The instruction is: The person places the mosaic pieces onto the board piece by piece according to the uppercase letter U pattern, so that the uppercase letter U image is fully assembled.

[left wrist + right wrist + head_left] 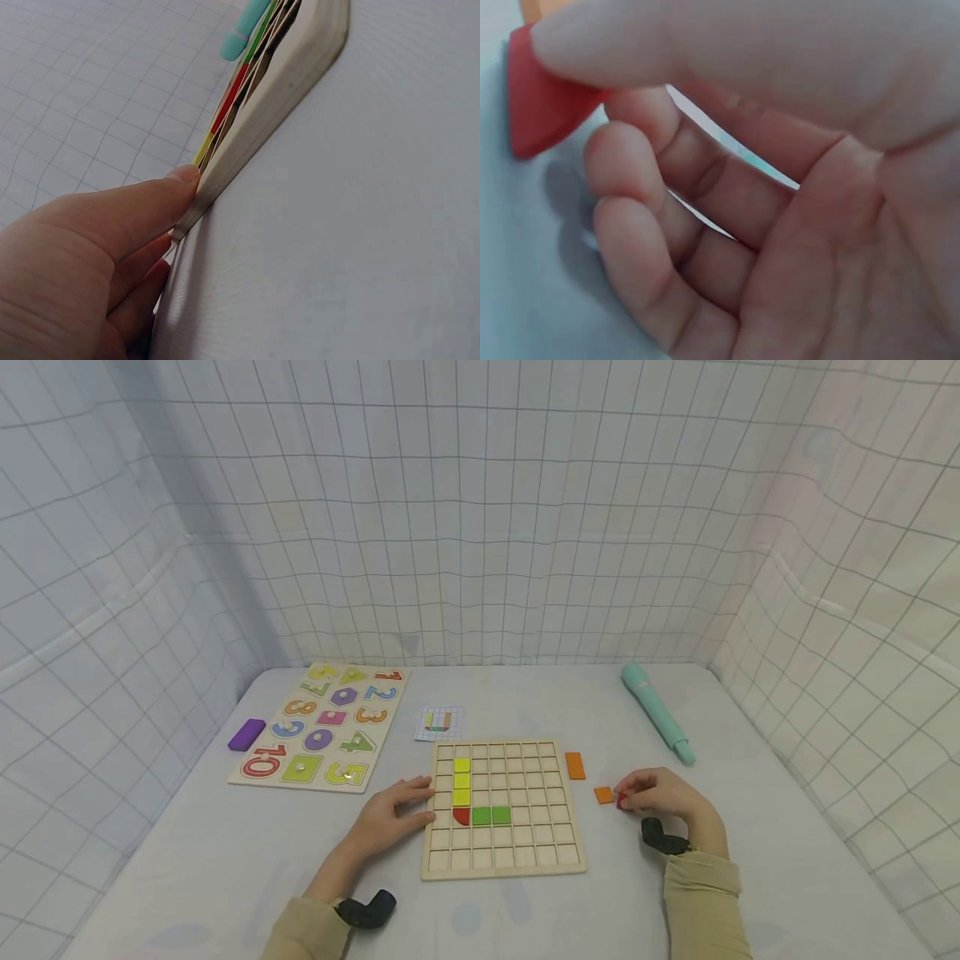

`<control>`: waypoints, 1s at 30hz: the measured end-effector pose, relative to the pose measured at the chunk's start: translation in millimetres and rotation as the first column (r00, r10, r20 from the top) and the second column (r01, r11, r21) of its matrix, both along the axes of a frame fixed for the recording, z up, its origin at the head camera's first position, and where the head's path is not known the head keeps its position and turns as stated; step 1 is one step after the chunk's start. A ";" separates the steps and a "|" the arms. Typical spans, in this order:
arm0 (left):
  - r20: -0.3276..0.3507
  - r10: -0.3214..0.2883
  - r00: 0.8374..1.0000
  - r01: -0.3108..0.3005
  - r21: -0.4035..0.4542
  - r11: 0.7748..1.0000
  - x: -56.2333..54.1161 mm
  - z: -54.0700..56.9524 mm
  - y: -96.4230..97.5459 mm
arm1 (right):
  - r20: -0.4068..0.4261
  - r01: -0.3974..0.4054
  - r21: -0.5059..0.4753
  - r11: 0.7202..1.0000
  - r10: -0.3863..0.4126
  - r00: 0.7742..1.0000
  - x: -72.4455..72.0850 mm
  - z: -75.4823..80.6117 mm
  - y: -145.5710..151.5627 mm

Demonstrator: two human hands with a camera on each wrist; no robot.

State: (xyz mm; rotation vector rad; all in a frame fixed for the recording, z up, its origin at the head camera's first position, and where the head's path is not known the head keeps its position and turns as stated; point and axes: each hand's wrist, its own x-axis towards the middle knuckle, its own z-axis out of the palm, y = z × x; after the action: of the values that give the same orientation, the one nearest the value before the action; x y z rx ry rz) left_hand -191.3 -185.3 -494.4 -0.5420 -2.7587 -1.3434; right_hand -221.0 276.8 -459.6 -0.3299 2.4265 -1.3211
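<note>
1. The right hand (663, 793) pinches a red piece (622, 800), its thumb pressed on one face; the wrist view shows one straight side and part of a curved one jutting past the thumb. A small contact area like that could let the piece twist or slip if the pinch loosens.
2. That piece sits off to the right of the wooden board (504, 874), just beside a small orange tile (603, 795). A sideways drift of the fingers could knock the tile away.
3. A long orange tile (575, 766) lies close by the board's right edge, so a low sweep toward the board might catch it.
4. The left hand (386, 817) has thumb and fingers spread, tips against the board's left edge. A harder push there could skid the board over the cloth, or shove it into the orange tile.
5. Yellow tiles (462, 781), a red corner (461, 817) and green tiles (482, 816) sit in the grid; a tilted board could unseat them.
6. The picture card (439, 723) lies just past the far edge, where a forward shove might crease or shift it.
</note>
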 end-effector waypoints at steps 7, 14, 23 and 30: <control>-0.005 0.004 1.000 -0.004 -0.004 1.000 0.3 1.0 1.3 | -0.031 0.037 0.015 0.999 -0.036 0.999 0.4 3.8 -3.8; -0.013 0.006 1.000 -0.006 -0.008 1.000 -0.1 0.5 1.9 | -0.078 0.060 -0.042 0.997 -0.063 0.995 -2.3 14.5 -25.0; -0.010 0.005 1.000 -0.005 0.003 1.000 0.0 -0.9 0.3 | -0.070 0.097 -0.065 0.993 -0.101 0.992 -7.1 23.8 -64.0; 0.000 0.004 1.000 -0.004 0.002 1.000 0.2 -0.4 0.2 | -0.058 0.067 -0.067 0.996 -0.071 0.996 -7.2 22.8 -89.4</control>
State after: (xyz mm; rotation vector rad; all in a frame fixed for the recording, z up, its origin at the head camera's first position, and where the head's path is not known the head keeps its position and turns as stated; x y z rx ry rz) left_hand -191.1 -185.1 -494.8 -0.5365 -2.7565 -1.3448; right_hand -228.2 187.5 -436.9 -0.3097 2.4687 -1.4414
